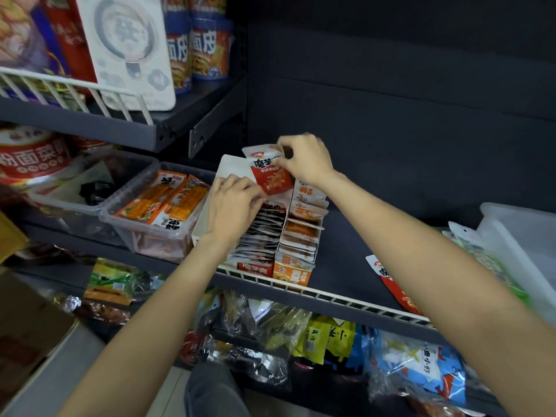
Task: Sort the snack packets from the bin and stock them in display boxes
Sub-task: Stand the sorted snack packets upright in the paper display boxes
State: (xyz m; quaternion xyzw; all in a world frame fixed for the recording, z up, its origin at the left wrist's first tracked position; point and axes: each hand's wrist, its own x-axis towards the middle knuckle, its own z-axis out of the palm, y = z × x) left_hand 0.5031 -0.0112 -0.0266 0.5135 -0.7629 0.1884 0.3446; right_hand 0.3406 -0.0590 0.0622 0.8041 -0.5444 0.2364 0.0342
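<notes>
- While both my bare forearms reach forward over the dark shelf (pixel 355 260), my right hand (pixel 307 159) pinches the top edge of a red-and-white foil snack packet (pixel 269 173), thumb and fingertips clamped on it.
- My left hand (pixel 231 206) sits lower, knuckles up, fingers curled down onto the row of red packets (pixel 258 236) standing in the left display box (pixel 210 203), a white cardboard tray; its fingertips touch the held packet's lower corner, though I cannot tell if they grip it.
- That packet is upright, tilted slightly, above the back end of the left box.
- Just beside it on the right stands an orange-and-white display box (pixel 298 260) filled with orange packets.
- Another red-and-white packet (pixel 391 281) lies flat on the shelf under my right forearm, near a white plastic bin (pixel 517 233) at the right edge.
- Left of the boxes sit clear plastic tubs (pixel 150 230) holding orange packets.
- A white wire rail (pixel 331 296) runs along the shelf's front, with mixed bagged snacks (pixel 331 338) on the shelf below.
</notes>
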